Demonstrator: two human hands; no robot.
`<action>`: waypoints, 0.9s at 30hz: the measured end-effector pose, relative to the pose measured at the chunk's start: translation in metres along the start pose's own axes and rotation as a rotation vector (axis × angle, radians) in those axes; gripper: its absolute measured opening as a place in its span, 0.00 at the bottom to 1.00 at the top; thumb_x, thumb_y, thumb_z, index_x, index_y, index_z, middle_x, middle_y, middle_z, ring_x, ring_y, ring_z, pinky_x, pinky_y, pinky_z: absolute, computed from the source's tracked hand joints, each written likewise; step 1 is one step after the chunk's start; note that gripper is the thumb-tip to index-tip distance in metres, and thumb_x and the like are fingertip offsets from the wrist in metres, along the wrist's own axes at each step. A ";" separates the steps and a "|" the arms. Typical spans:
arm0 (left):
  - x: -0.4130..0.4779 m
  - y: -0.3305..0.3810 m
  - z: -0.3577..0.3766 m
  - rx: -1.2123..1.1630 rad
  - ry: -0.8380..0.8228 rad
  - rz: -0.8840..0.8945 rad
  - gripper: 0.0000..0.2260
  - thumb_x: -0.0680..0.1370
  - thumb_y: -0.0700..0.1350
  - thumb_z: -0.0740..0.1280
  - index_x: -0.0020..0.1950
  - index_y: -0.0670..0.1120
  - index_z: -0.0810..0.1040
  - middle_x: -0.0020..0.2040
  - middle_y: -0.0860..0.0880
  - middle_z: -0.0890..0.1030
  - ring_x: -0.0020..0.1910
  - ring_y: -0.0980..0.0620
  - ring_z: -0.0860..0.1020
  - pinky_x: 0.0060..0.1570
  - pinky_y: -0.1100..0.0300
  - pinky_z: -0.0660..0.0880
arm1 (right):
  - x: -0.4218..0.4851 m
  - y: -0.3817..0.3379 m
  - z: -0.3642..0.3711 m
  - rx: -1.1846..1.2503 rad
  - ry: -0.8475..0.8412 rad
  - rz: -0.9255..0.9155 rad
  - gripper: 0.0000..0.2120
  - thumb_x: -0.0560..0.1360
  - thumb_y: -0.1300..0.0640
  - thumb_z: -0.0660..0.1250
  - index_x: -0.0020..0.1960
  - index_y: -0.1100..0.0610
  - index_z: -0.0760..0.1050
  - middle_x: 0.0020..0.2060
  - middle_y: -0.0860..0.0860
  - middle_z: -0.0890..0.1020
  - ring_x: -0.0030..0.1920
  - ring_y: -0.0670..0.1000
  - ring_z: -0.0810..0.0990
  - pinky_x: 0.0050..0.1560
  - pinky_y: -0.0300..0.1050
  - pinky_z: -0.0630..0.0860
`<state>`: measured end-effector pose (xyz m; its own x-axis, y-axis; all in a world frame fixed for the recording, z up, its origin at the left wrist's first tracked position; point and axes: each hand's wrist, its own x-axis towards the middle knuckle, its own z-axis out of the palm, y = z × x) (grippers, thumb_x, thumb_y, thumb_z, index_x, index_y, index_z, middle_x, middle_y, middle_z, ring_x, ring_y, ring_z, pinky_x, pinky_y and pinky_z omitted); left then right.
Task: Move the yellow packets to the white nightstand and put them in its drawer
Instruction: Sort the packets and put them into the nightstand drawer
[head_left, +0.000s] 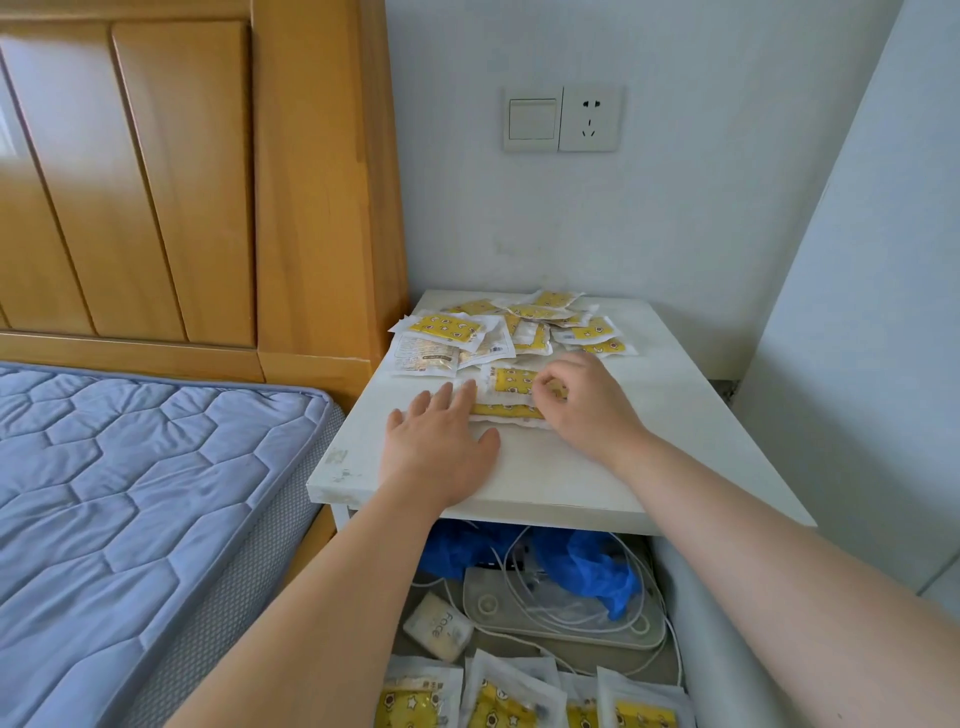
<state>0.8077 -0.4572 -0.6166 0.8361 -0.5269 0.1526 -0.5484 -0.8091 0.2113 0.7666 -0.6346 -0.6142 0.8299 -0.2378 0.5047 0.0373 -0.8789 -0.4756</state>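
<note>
Several yellow packets (447, 331) lie scattered over the back of the white nightstand's top (670, 415). A small stack of yellow packets (506, 395) sits nearer the front. My left hand (441, 441) rests flat on the top, fingers spread, its fingertips touching the stack's left edge. My right hand (587, 405) pinches the top packet of that stack from the right. Below, the drawer (706, 623) stands pulled out, with several yellow packets (498, 701) lying at its front.
The drawer also holds a blue plastic bag (587, 566), white cables (530, 587), a flat white device (561, 618) and a small white pack (436, 626). A blue quilted mattress (130, 509) and wooden headboard (182, 182) lie left. A wall socket (589, 118) is above.
</note>
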 end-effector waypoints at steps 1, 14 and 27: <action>0.000 0.000 0.000 0.005 -0.012 0.005 0.27 0.80 0.59 0.50 0.78 0.55 0.51 0.78 0.53 0.55 0.77 0.48 0.51 0.73 0.47 0.50 | 0.001 -0.001 0.001 -0.058 -0.065 0.011 0.13 0.77 0.51 0.62 0.55 0.57 0.78 0.55 0.51 0.78 0.61 0.52 0.71 0.64 0.46 0.67; -0.006 -0.002 -0.007 -0.200 0.053 0.064 0.24 0.80 0.51 0.55 0.76 0.57 0.58 0.75 0.53 0.62 0.73 0.49 0.60 0.70 0.52 0.57 | -0.005 -0.006 -0.008 0.329 -0.169 0.199 0.17 0.79 0.48 0.60 0.64 0.53 0.75 0.58 0.47 0.78 0.59 0.45 0.73 0.56 0.40 0.68; -0.006 -0.001 -0.008 -0.100 -0.012 0.098 0.25 0.78 0.63 0.55 0.75 0.61 0.59 0.76 0.58 0.60 0.75 0.54 0.55 0.73 0.51 0.51 | 0.050 0.059 -0.011 -0.478 -0.256 0.305 0.25 0.79 0.55 0.50 0.76 0.53 0.54 0.77 0.50 0.50 0.76 0.53 0.47 0.74 0.58 0.45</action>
<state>0.8030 -0.4516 -0.6103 0.7783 -0.6058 0.1654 -0.6253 -0.7238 0.2916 0.8043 -0.7025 -0.6094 0.8732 -0.4529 0.1798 -0.4268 -0.8889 -0.1664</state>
